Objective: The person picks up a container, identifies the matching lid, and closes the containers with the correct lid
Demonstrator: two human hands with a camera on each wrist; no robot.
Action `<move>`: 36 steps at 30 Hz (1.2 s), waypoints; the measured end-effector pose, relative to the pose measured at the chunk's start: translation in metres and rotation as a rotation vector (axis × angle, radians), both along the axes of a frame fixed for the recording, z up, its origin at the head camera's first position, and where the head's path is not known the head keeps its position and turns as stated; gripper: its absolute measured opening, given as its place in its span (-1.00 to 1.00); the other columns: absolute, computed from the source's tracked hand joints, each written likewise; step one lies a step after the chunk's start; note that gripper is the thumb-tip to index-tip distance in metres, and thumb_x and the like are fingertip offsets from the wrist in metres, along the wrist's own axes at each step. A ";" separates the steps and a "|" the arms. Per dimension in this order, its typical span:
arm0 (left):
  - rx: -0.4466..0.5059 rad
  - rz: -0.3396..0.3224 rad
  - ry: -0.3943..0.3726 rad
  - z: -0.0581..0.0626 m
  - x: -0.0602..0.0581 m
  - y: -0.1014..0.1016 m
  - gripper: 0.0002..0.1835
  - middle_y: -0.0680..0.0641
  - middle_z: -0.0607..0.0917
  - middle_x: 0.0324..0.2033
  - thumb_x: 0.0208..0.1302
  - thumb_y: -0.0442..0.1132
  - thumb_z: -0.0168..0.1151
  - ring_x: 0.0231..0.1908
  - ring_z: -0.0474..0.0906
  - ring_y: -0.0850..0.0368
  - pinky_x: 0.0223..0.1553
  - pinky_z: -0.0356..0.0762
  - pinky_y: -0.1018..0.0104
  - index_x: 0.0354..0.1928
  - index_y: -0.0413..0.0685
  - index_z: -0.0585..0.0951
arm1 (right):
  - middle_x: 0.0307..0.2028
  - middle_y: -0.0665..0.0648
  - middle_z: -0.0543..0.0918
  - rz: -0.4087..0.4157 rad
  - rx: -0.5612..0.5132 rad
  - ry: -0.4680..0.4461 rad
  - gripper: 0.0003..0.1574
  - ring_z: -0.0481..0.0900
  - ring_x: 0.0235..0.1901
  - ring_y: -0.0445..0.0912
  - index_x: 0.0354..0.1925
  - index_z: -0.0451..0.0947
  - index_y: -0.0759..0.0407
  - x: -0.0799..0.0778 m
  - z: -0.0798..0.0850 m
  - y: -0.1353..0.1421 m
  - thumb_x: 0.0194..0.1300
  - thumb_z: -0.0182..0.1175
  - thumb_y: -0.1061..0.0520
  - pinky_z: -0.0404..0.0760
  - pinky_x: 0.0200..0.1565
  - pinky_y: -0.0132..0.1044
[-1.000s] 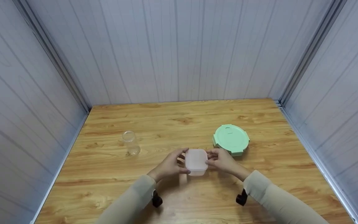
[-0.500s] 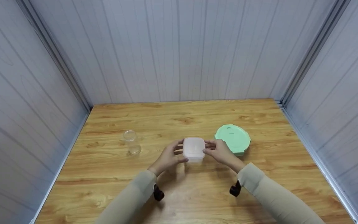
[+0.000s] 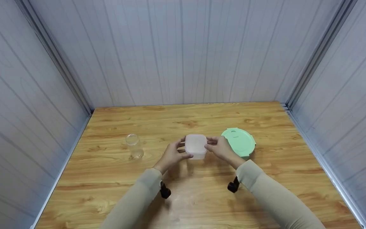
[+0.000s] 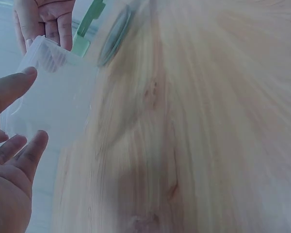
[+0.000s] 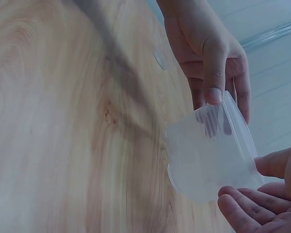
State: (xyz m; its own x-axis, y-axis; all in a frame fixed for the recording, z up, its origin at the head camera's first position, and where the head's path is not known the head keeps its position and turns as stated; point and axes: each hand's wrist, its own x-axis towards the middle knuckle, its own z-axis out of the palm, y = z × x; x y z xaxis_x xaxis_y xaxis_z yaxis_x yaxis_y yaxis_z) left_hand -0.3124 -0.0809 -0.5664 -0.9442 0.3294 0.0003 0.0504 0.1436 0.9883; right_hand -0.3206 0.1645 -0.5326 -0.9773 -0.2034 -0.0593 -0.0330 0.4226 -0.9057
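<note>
Between my two hands is a small translucent plastic food container with a rounded-square lid. My left hand grips its left side, thumb at the near corner and fingers along the far side. On the opposite side my right hand pinches the lid's edge with thumb and fingers. In the left wrist view the container is raised above the table, its shadow on the wood apart from it. The right wrist view shows the container with fingers visible through its wall.
A round container with a green lid sits just beyond my right hand, partly covered by it. To the left stands a clear glass jar. Pale panel walls enclose the wooden table at the back and sides.
Both hands have carried the food container away from me and slightly left, keeping hold of it throughout. The jar and the green-lidded container stay where they were.
</note>
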 end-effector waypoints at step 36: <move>0.011 0.082 -0.047 -0.018 -0.034 0.005 -0.03 -0.37 0.44 0.54 0.28 -0.54 0.49 0.43 0.53 -0.35 0.35 0.67 0.00 0.67 -0.30 0.20 | 0.23 0.43 0.70 -0.072 -0.007 -0.051 -0.46 0.67 0.28 0.21 0.41 0.52 0.47 -0.036 -0.020 -0.015 0.56 0.23 0.29 0.76 0.24 -0.11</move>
